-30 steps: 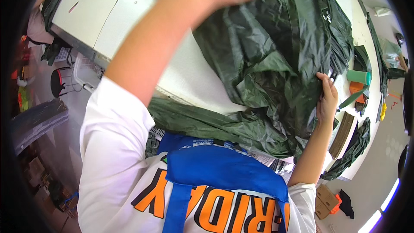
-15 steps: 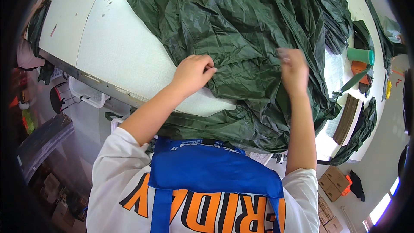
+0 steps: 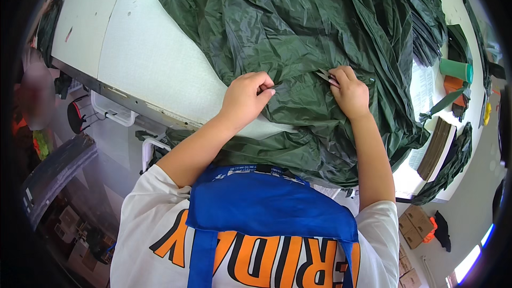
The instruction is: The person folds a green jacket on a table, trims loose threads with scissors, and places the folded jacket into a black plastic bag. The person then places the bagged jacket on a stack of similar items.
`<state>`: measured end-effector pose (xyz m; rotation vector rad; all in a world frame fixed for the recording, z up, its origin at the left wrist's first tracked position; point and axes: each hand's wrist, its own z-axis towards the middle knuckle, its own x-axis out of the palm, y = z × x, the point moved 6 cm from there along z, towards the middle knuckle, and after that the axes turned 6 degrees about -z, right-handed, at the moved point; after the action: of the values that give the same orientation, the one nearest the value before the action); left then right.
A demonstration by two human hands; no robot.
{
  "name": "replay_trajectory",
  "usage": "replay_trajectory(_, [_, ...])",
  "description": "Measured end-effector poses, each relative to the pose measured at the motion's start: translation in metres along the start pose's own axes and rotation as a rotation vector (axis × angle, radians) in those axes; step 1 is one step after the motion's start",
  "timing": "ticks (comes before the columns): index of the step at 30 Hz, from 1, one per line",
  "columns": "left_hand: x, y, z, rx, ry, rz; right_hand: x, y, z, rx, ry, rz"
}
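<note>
**Cloth spread, left pinch made, snips in hand; no cut visible**

Head view, the only one: the green cloth (image 3: 256, 37) lay rumpled over the table (image 3: 154, 48) in front of you, running up past the top of the view. More green material bunched along the near edge, by your apron (image 3: 272, 202).

Your left hand (image 3: 246, 96) was at the cloth's left part, thumb and index closed together on a small bit of it, no real gap between them. Your right hand (image 3: 349, 90) rested on the cloth just across from it, fingers curled round small snips (image 3: 325, 77), points out toward the left hand. Couldn't tell if the blades were parted. The two hands stood apart, cloth between.

Progress, my read: spreading was done, and so were the pinch and the tool grip. Snipping looked not yet done; the blades were clear of the pinched bit. Couldn't tell how many spots were left.

Versus half a second earlier: the right hand had been blurred, no tool readable; now it was sharp, lower, snips showing. Left hand had barely shifted. Versus a second earlier: your left arm had been reaching far up over the cloth, which now covered more table leftward.
</note>
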<state>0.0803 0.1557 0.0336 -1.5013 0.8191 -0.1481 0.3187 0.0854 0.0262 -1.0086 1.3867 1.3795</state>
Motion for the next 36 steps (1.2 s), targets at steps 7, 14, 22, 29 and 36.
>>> replay_trajectory(7, [-0.018, -0.044, -0.036, 0.249, -0.070, -0.159, -0.010, 0.008, -0.006, 0.227, 0.060, 0.463])
replay_trajectory(14, [-0.020, -0.071, -0.078, 0.695, -0.002, -0.077, -0.023, 0.015, -0.023, 0.499, -0.251, 1.072])
replay_trajectory(22, [-0.019, -0.069, -0.073, 0.610, -0.119, -0.021, -0.052, 0.014, -0.062, 0.467, -0.439, 1.146])
replay_trajectory(29, [-0.029, -0.067, -0.060, 0.546, -0.056, 0.049, -0.099, 0.061, -0.065, 0.213, -0.527, 0.727])
replay_trajectory(36, [-0.020, -0.094, -0.043, 0.391, 0.199, 0.138, -0.105, 0.114, -0.049, -0.037, -0.288, 0.574])
